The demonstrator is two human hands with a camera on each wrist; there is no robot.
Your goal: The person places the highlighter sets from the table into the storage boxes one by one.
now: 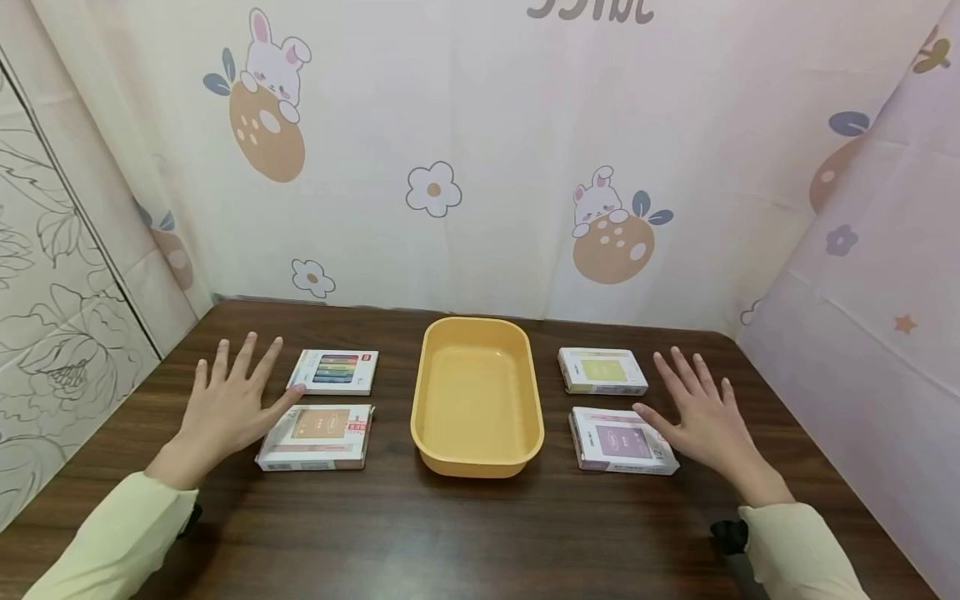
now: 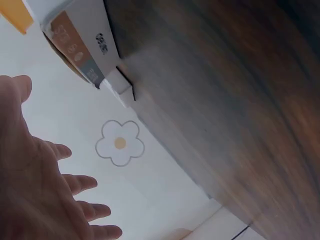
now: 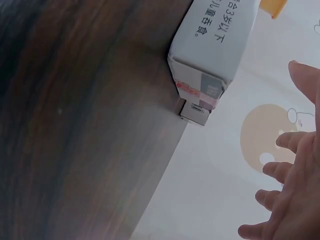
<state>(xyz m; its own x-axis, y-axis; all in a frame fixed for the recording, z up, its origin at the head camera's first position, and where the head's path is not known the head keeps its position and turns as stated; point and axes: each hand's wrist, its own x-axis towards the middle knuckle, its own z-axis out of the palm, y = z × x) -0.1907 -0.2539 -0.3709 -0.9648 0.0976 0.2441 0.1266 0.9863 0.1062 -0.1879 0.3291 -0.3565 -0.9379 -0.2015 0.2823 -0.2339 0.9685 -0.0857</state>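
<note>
My left hand (image 1: 228,408) is spread above the table, holding nothing. Its thumb overlaps the edges of two flat boxes on the left: a white box with a picture of coloured sticks (image 1: 335,372) and, nearer, a white box with an orange panel (image 1: 317,437). On the right, my right hand (image 1: 705,417) is likewise spread and holds nothing. Its thumb overlaps a white box with a purple panel (image 1: 625,442); behind that lies a box with a yellow-green panel (image 1: 602,371). The wrist views show both hands' fingers (image 2: 82,184) extended, clear of the boxes.
A yellow rectangular tray (image 1: 477,467) stands mid-table between the two pairs of boxes. The dark wooden table (image 1: 450,542) runs back to a pale curtain (image 1: 495,242) printed with rabbits and flowers. More curtain hangs along both sides.
</note>
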